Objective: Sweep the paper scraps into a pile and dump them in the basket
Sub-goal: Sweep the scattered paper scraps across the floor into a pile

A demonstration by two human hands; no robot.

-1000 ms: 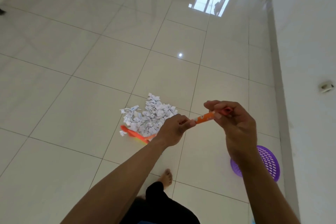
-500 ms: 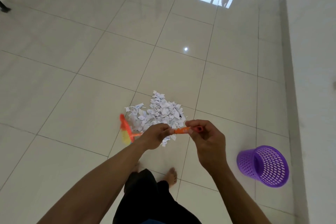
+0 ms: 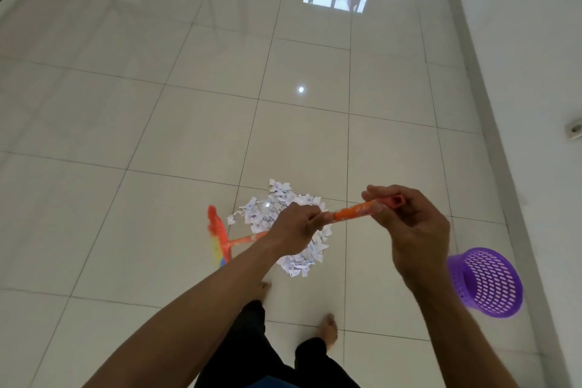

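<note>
Holding the orange broom handle just below the middle of the frame, we have the left hand curled round the shaft lower down and the right hand pinching the top end between thumb and fingertips, its hollow cap showing past them. The broom head, orange with yellowish bristles, sits low at the left edge of the paper scraps, which lie in one loose heap at centre frame, partly hidden behind the left hand. The purple basket lies on its side at the lower right, near the wall and well apart from the heap. We judge the scraps to be feather-light and quick to skate over the glossy floor tiles, so short, soft strokes should suit them better than hard ones. The broom looks light, stiff and smooth, so a fuller wrap of the right hand would steady it. The latticed basket seems light enough to slide if nudged. We would take it by the rim, and small scraps might slip through its holes.
</note>
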